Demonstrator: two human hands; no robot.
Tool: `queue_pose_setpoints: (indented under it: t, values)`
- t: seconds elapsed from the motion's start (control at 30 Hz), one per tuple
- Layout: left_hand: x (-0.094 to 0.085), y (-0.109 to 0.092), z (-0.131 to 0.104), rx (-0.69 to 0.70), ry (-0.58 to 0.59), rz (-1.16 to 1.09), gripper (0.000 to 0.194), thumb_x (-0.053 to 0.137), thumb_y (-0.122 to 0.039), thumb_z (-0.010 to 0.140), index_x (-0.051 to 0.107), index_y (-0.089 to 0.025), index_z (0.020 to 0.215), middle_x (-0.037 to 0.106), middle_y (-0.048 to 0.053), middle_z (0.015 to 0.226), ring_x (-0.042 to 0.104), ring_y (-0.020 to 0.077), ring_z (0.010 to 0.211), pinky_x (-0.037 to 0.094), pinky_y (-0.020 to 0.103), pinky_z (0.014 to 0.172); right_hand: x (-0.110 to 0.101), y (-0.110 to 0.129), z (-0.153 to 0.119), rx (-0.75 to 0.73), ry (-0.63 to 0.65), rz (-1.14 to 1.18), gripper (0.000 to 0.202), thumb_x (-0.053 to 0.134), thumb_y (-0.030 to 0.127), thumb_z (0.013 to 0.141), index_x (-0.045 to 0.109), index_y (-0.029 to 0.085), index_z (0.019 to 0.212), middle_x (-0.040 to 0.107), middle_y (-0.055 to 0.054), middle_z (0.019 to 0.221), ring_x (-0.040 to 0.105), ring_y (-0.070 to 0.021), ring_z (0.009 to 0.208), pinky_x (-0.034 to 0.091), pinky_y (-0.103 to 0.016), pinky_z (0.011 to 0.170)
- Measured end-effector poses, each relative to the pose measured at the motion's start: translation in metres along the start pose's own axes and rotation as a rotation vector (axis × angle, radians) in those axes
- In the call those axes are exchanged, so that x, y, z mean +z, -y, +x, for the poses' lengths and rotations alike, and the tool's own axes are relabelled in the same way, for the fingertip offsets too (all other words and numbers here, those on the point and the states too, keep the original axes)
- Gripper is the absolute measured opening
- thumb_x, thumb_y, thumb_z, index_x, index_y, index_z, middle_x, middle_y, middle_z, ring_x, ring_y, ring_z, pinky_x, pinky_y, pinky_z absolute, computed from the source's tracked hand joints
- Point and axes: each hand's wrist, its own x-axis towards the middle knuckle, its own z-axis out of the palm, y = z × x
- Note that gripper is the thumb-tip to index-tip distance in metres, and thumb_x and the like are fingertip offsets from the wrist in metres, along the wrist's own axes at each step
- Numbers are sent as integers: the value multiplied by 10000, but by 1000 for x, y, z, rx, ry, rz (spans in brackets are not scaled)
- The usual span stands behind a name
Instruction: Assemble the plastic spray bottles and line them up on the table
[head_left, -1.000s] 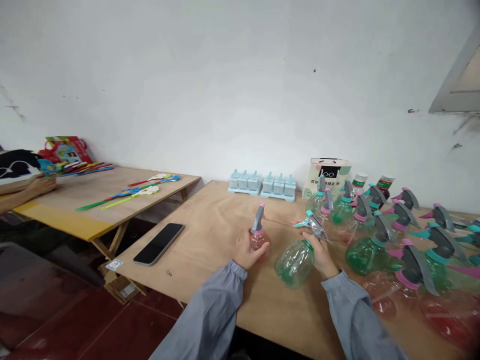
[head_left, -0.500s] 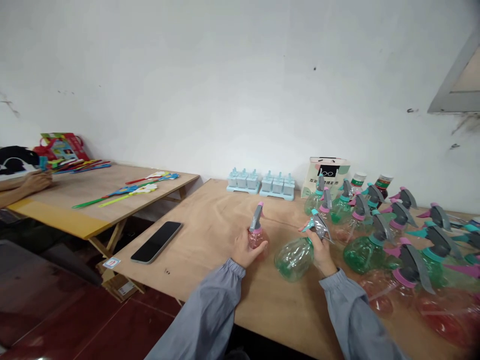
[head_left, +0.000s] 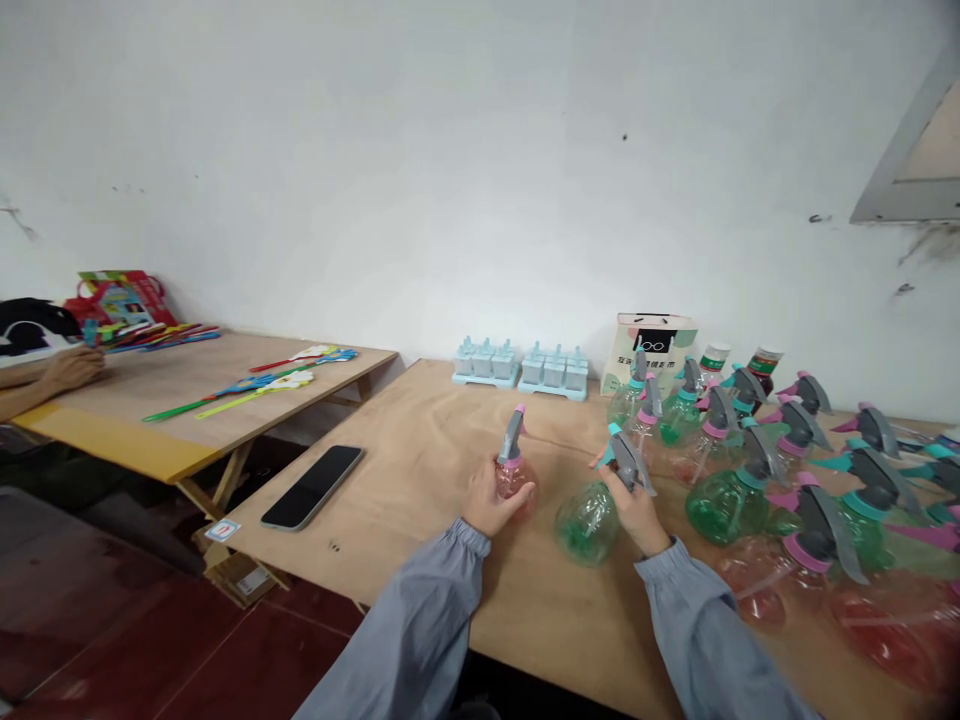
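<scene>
Head view: pink bottle (head_left: 514,473) in left hand (head_left: 489,503), tilted green bottle (head_left: 587,525) in right hand (head_left: 637,512)

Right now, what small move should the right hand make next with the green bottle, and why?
Probably ease the green spray bottle upright: the right hand grips it near its sprayer head and its body leans over, whereas the pink spray bottle in the left hand is roughly upright.
</scene>
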Motion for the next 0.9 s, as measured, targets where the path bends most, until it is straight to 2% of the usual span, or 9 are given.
queue_pose_setpoints:
  t: [0.07, 0.13, 0.27, 0.4, 0.5, 0.63, 0.77, 0.83, 0.9]
  values:
    - [0, 0, 0, -2, 5, -1, 494, 744, -435, 738, 539, -217, 1131, 696, 83, 1043, 686, 286, 1001, 544, 484, 899, -5, 1, 0, -17, 19, -44, 262, 618, 478, 826, 704, 263, 949, 719, -38, 899, 662, -222, 848, 544, -394, 857]
    - [-1, 0, 0, -3, 14, 12, 501, 741, -438, 738, 537, -212, 1135, 697, 88, 1052, 683, 293, 1018, 539, 485, 900, -13, 1, 1, -33, -45, -104, 292, 638, 438, 817, 707, 252, 1031, 733, -44, 929, 678, -224, 841, 552, -403, 851]
    - [-4, -1, -1, 17, 39, 59, 506, 719, -456, 746, 541, -204, 1148, 700, 102, 1079, 675, 309, 1048, 518, 488, 916, -38, -4, 6, -43, -268, -200, 323, 679, 457, 778, 722, 198, 965, 755, -65, 879, 704, -249, 830, 549, -444, 886]
    - [-6, 1, -2, 24, 70, 77, 454, 597, -439, 839, 529, -208, 1224, 699, 108, 1116, 661, 300, 1075, 485, 476, 942, -62, -13, 11, -21, -419, -287, 396, 690, 499, 767, 735, 161, 968, 767, -100, 919, 706, -277, 919, 519, -448, 937]
    - [-7, 0, -4, 25, 89, 80, 399, 506, -399, 892, 537, -204, 1239, 700, 118, 1122, 655, 302, 1080, 455, 480, 968, -68, -19, 15, 21, -450, -309, 430, 708, 542, 731, 733, 164, 935, 765, -106, 914, 700, -292, 940, 512, -442, 922]
    - [-10, -6, -5, 33, 117, 83, 386, 521, -400, 888, 565, -204, 1218, 704, 115, 1108, 645, 305, 1090, 414, 492, 1013, -65, -21, 18, 128, -404, -328, 529, 732, 621, 650, 721, 176, 936, 757, -93, 861, 693, -288, 847, 526, -423, 815]
    - [-17, -10, 0, -5, 70, -41, 571, 655, -419, 814, 510, -212, 1326, 616, 141, 1326, 552, 344, 1255, 369, 520, 1078, -63, -17, 15, 114, -404, -332, 674, 711, 648, 652, 669, 168, 1124, 748, -102, 954, 678, -284, 886, 506, -419, 830]
    - [-20, -11, 8, -1, 62, -182, 739, 714, -426, 771, 427, -225, 1423, 479, 149, 1485, 429, 348, 1387, 331, 508, 1134, -62, -15, 13, 104, -426, -347, 671, 677, 663, 673, 658, 165, 1122, 738, -105, 953, 666, -278, 878, 494, -416, 837]
    - [-22, -14, 21, 15, 119, -335, 867, 747, -437, 747, 346, -252, 1492, 363, 131, 1571, 339, 330, 1452, 301, 491, 1169, -62, -14, 12, 106, -428, -359, 622, 632, 677, 704, 664, 169, 1062, 726, -96, 904, 654, -266, 839, 488, -403, 823]
